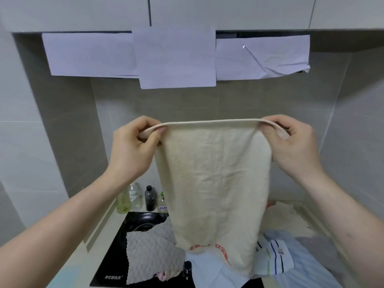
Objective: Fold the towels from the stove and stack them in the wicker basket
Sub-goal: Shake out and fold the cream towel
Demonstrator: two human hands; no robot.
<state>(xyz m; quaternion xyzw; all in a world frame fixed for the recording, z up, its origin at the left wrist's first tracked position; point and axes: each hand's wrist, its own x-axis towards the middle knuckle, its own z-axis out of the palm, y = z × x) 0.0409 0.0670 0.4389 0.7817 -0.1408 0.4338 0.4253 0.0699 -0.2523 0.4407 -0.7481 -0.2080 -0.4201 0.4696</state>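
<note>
Red printed characters run along the lower hem of the cream towel (212,183), at about six o'clock in the view; folds break them up and they cannot be read in full. On the black stove (116,265), at seven o'clock near its front edge, a white line of Chinese characters looks like a brand mark, perhaps "前住好太太", though blur makes this uncertain. The clear bottle (134,196) behind the stove carries a white label whose print is too small to read.
</note>
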